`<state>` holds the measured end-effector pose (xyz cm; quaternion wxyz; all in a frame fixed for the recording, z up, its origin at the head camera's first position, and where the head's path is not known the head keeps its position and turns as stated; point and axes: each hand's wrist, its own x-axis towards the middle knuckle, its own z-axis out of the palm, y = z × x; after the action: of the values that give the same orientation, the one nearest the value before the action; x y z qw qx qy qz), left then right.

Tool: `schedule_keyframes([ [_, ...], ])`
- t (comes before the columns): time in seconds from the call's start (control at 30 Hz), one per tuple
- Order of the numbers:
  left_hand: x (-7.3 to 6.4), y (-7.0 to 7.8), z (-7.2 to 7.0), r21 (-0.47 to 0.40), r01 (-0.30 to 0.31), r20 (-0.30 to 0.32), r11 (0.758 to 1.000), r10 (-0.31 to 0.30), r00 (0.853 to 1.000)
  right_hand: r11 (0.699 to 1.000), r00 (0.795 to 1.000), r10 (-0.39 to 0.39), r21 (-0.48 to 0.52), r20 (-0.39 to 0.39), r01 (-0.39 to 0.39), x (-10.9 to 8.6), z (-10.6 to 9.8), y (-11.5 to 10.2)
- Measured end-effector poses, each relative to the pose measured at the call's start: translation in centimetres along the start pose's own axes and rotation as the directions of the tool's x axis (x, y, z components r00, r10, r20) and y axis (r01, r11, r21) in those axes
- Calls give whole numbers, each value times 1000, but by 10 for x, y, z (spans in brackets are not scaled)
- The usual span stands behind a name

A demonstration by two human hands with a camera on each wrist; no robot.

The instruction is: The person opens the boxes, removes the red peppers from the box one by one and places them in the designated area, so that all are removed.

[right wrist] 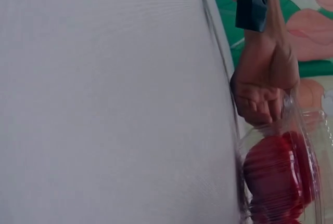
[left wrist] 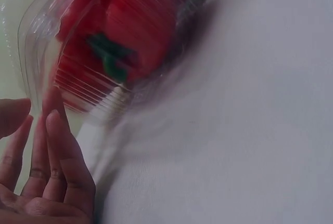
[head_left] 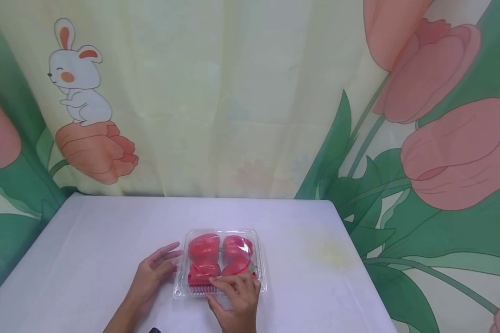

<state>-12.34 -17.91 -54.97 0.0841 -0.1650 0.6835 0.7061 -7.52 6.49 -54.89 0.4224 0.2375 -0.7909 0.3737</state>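
Clear plastic clamshell (head_left: 262, 266) w/ 4 red bell peppers (head_left: 204, 248); R hand (head_left: 239, 298) pinches front edge, L hand (head_left: 148, 274) loosely spread alongside, gripping nil: best brace w/ L, work edge evenly.

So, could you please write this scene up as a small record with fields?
Container: clear plastic clamshell box
Contents: four red bell peppers
Lid: over the peppers; latching unclear
Left hand: fingers extended at the box's left side
Right hand: thumb and fingers pinching the box's front edge
Surface: white table
Backdrop: curtain printed with tulips and a rabbit
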Motion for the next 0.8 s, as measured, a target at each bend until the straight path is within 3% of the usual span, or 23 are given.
schedule_keyframes([
  [0.53, -3, -4, 3, -36, 9, 2, 999, -9, 1000, 991, 999, -38, -130, 30, 41, -16, 10, -8],
  [0.8, -4, -1, 1, -7, 9, 27, 1000, -9, 1000, 987, 998, -51, -151, 45, 57, -19, 19, -8],
])
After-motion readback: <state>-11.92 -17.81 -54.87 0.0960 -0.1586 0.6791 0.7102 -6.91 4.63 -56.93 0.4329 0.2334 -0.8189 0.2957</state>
